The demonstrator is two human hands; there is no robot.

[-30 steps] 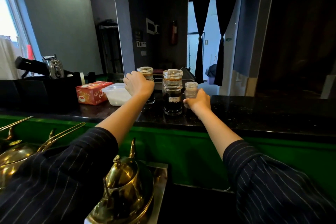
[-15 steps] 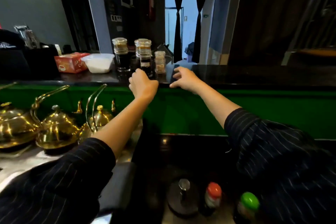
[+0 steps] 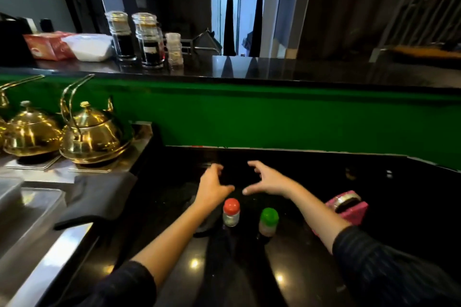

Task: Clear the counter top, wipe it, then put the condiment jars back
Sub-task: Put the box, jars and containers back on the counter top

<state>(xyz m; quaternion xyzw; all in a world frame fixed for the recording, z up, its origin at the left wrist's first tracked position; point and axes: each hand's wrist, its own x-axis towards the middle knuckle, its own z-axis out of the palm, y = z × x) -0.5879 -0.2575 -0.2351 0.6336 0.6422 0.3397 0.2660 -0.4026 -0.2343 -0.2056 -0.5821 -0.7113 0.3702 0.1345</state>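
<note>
While the three lidded glass condiment jars (image 3: 149, 40) stand on the glossy black counter top (image 3: 299, 67), the left hand (image 3: 212, 185) and right hand (image 3: 270, 180) hover over the lower counter (image 3: 311, 257), fingers spread, curved, apparently empty. The next move is probably grasping the plastic red-capped bottle (image 3: 231, 212) or the green-capped bottle (image 3: 268, 222).

Observe left hand (image 3: 212, 185) and right hand (image 3: 268, 179) off the condiment jars (image 3: 149, 40), down from upper counter (image 3: 274, 67) to lower counter (image 3: 299, 269), just beyond red-capped bottle (image 3: 231, 212) and green-capped bottle (image 3: 269, 222). Note fingers now spread and curved, thumbs toward each other, nothing visibly held. Note jars standing untouched.
</note>
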